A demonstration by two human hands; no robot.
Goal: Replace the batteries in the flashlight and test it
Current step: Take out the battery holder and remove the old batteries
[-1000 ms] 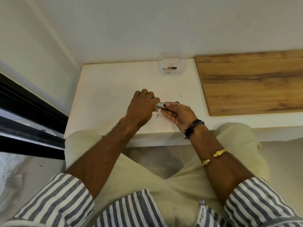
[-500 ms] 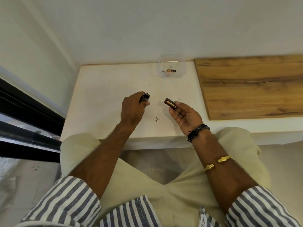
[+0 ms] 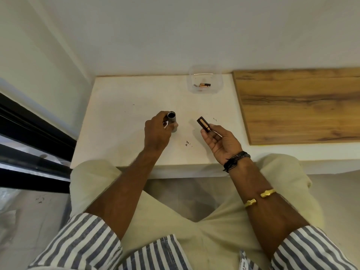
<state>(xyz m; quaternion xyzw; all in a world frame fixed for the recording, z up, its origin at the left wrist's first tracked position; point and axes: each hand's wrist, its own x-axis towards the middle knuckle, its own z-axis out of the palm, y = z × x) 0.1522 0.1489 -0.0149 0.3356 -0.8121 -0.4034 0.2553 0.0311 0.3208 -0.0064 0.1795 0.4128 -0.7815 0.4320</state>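
My left hand (image 3: 156,133) grips a grey metal flashlight body (image 3: 172,121), held upright over the white table (image 3: 124,117) with its open, dark end facing up. My right hand (image 3: 222,142) lies palm up to the right and holds a black battery holder (image 3: 204,124) with copper-coloured batteries in it, pointing up and left. A gap of about a hand's width separates the two parts. At the back of the table a clear plastic box (image 3: 205,79) holds loose copper-and-black batteries (image 3: 204,84).
A wooden board (image 3: 300,106) covers the table's right part. A wall runs behind the table, and a dark window frame (image 3: 33,133) stands at the left. Small dark specks (image 3: 187,143) lie between my hands. My knees sit under the table's front edge.
My hands were together at the flashlight; they have moved apart. The battery holder has come out in my right hand, and the flashlight body stays in my left.
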